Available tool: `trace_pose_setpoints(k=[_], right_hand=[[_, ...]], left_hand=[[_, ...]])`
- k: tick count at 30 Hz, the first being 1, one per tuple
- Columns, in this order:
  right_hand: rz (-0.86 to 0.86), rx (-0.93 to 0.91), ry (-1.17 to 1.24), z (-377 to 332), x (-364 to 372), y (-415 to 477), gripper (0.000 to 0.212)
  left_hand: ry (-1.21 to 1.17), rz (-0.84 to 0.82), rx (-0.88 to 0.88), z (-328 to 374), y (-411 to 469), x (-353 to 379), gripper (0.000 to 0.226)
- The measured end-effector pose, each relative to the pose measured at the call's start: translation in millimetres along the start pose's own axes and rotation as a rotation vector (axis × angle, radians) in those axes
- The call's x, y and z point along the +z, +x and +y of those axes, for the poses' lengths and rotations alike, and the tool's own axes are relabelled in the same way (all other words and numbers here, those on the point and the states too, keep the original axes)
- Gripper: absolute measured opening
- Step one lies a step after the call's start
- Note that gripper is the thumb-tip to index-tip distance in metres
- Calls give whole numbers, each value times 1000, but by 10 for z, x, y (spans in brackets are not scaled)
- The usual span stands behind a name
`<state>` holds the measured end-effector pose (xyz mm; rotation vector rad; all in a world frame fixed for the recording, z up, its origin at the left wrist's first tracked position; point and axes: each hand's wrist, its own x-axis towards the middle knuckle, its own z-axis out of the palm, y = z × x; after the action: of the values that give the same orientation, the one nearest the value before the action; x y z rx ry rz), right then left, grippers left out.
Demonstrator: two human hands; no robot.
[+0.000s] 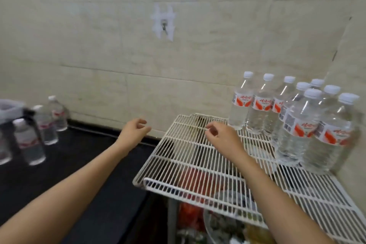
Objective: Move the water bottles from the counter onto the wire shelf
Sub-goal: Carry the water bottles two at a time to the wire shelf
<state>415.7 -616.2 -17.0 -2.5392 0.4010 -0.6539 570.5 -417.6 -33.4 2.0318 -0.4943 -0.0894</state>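
1. Nearest us, our two bare forearms reach out; the left hand [134, 130] hangs over the far edge of the dark counter [79, 164], the right hand [219, 134] over the wire shelf [198, 156]. Both are empty, fingers loosely curled.
2. Bottles on the shelf [297, 121]: about eight, upright, white-capped, packed at the far right corner against the tiled wall [178, 45].
3. Bottles on the counter [37, 130]: several, upright, far left, blurred; these remain to move.
4. Handling, as we judge: full of clear water, so fairly heavy; thin plastic yields if squeezed, smooth sides. We would grip around the labelled middle.
5. Under the shelf: a bowl [227, 224] with unclear contents and red items.
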Motion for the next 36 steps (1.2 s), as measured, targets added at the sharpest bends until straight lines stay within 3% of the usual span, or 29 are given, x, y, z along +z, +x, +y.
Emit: trace_pose_setpoints(k=[5, 9, 12, 20, 29, 36], right_hand=[[-107, -211, 193, -631, 588, -480, 20], [-315, -333, 281, -1136, 1125, -1018, 22], [-468, -442, 270, -1484, 1465, -1328, 28], [-664, -683, 125, -2301, 2106, -1943, 52], [-788, -920, -50, -3409, 2897, -2490, 47], [-786, -980, -108, -4224, 3396, -2674, 48]], left_hand=[[47, 251, -116, -556, -1102, -653, 16], [87, 401, -311, -1032, -2163, -1095, 21], [71, 527, -443, -1276, -2841, -1406, 21], [61, 749, -627, -1683, -4027, -2012, 19], [134, 857, -767, -2258, -4897, -2907, 11], [163, 859, -762, -2778, -4999, -3716, 26]])
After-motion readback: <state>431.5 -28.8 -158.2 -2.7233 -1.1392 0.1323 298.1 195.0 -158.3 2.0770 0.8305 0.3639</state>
